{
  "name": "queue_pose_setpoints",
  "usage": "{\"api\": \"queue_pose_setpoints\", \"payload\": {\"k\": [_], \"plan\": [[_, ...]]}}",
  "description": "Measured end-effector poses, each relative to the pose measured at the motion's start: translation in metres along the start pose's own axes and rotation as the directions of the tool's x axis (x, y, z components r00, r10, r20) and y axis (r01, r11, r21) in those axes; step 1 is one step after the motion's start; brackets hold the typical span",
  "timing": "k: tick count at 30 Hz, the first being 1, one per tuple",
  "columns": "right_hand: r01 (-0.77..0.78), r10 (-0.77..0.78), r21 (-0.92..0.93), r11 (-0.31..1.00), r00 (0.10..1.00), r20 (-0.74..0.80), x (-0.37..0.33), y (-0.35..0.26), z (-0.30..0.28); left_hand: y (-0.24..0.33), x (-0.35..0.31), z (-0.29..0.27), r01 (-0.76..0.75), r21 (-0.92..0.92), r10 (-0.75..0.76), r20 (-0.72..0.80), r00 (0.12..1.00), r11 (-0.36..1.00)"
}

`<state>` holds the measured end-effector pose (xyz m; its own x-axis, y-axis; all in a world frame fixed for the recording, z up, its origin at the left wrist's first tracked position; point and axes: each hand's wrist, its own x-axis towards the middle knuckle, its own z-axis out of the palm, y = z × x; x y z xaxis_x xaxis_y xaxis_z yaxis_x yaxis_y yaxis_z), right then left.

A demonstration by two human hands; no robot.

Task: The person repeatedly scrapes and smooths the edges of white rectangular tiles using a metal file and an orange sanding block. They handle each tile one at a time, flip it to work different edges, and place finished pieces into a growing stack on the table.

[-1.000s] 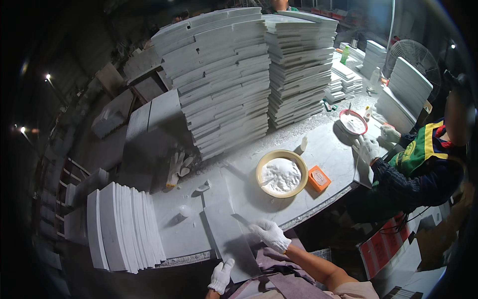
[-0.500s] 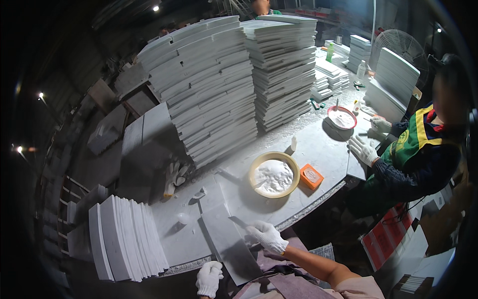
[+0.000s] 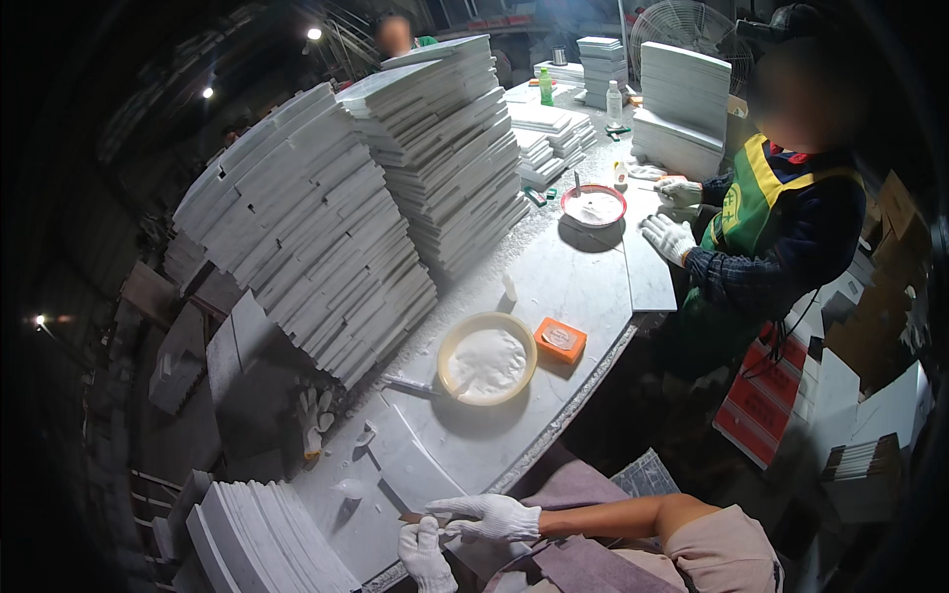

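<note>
My left hand (image 3: 425, 555), in a white knit glove, is closed near the table's front edge; what it may hold is hidden. Right beside it, my gloved right hand (image 3: 491, 517) reaches leftward and appears closed around a thin flat blade (image 3: 410, 517), of which only a brownish end shows by the left hand. Both hands are over the near end of a narrow grey-white stone slab (image 3: 415, 461) lying on the table. Farther off stands a cream bowl (image 3: 445, 383) of white powder or paste, with an orange box (image 3: 560, 341) to its right.
Tall stacks of white slabs (image 3: 306, 227) rise at the back left, with more slabs (image 3: 267, 539) on edge at the near left. A spare glove (image 3: 316, 420) lies between. Across the table a person in a green apron (image 3: 756, 198) works beside a red-rimmed bowl (image 3: 593, 219).
My view has swung to the right. My right hand has come over to my left hand, bringing the blade to it; they were apart before.
</note>
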<state>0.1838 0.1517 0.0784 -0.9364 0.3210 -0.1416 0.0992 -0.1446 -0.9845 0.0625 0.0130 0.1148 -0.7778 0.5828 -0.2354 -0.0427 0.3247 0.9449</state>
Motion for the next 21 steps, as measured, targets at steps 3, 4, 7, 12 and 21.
{"api": "queue_pose_setpoints", "payload": {"k": [3,4,7,12,21], "plan": [[-0.006,0.007,-0.148,0.989,1.0,0.004,-0.002,-0.003,-0.009,-0.019,0.01,0.0,0.02,-0.041,-0.018,0.041,0.999,0.999],[-0.002,0.004,-0.213,0.977,1.0,0.01,-0.001,-0.003,-0.01,-0.029,0.017,0.002,0.017,-0.059,-0.015,0.029,0.999,0.998],[0.016,-0.016,-0.228,0.974,1.0,-0.001,0.001,-0.001,-0.014,-0.057,0.02,0.002,-0.042,-0.192,0.046,0.016,0.999,0.98],[-0.026,0.028,-0.229,0.973,1.0,0.006,0.005,0.006,-0.018,-0.059,0.018,0.0,0.003,-0.117,-0.007,-0.031,0.999,0.993],[-0.021,0.02,-0.468,0.883,1.0,-0.007,0.014,-0.006,-0.046,-0.041,0.026,0.004,0.102,-0.327,-0.088,0.058,0.994,0.939]]}}
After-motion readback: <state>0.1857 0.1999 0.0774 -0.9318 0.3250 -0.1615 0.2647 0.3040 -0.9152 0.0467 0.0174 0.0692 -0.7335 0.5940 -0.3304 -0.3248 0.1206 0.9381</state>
